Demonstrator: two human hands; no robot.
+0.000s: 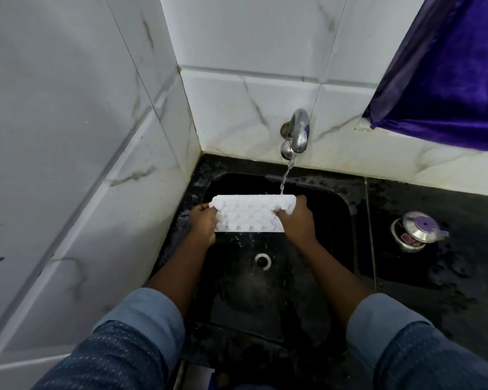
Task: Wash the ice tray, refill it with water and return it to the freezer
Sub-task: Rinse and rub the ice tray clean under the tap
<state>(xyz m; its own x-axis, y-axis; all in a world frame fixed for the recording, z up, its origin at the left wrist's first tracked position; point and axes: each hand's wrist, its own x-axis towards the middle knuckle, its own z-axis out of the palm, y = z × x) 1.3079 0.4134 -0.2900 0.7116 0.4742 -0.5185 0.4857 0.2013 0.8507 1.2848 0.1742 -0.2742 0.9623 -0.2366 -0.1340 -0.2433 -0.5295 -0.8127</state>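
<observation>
Now left hand (202, 225) grips ice tray (250, 213) at its 9 o'clock end, right hand (296, 220) at 3, over sink (265, 291); tap (297, 133) stream hits its 1 o'clock corner (sweep it sideways, rinse every cell).

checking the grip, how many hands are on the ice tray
2: left hand grips the ice tray at its left end, right hand at its right end.
</observation>
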